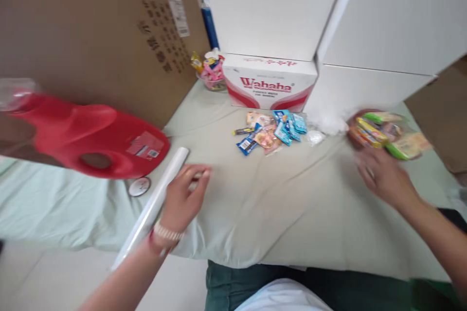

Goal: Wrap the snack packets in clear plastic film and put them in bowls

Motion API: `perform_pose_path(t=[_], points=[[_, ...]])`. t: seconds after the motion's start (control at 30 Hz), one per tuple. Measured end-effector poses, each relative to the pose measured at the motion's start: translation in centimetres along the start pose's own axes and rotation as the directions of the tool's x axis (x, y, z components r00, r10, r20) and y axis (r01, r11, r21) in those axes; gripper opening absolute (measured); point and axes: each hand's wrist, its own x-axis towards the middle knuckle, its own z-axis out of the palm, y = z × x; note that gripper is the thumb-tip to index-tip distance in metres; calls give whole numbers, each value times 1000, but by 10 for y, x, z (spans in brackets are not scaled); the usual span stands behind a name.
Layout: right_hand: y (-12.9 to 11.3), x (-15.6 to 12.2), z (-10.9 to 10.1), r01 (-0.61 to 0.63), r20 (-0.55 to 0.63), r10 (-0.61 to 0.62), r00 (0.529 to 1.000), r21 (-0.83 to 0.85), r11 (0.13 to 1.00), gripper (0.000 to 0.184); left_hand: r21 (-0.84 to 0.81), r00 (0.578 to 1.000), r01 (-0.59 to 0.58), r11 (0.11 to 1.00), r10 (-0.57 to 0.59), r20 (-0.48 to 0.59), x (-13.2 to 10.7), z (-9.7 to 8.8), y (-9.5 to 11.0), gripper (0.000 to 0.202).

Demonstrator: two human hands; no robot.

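My left hand (186, 194) is over the left part of the cloth, beside a long white roll (155, 209) that passes partly behind it. Its thumb and fingertips come together in a loose pinch, with nothing visible in them. My right hand (388, 177) is at the near edge of a reddish-brown bowl (353, 133) on the right, blurred by motion. Packaged snacks (372, 132) in yellow and green wrappers lie in that bowl. Whether the right fingers grip anything is unclear. Between my hands, farther back, lies a pile of small packets (268, 136) in blue, pink and clear wrapping.
A red detergent jug (98, 138) and a round white disc (139, 186) are at left, before a large cardboard box (91, 24). A Wahaha carton (270, 82) and a bowl of candies (213, 72) stand at the back. Crumpled clear plastic (326, 124) sits near the snack bowl.
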Motion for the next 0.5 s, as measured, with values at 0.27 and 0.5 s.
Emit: perform_pose_path(t=[0.27, 0.5], points=[[-75, -157, 71, -63, -105, 81, 991, 164, 984, 50, 278, 999, 41, 960, -49, 22, 257, 85, -30, 37], [-53, -168, 86, -38, -116, 57, 992, 159, 987, 61, 265, 1000, 2, 964, -3, 2, 369, 131, -66, 56]])
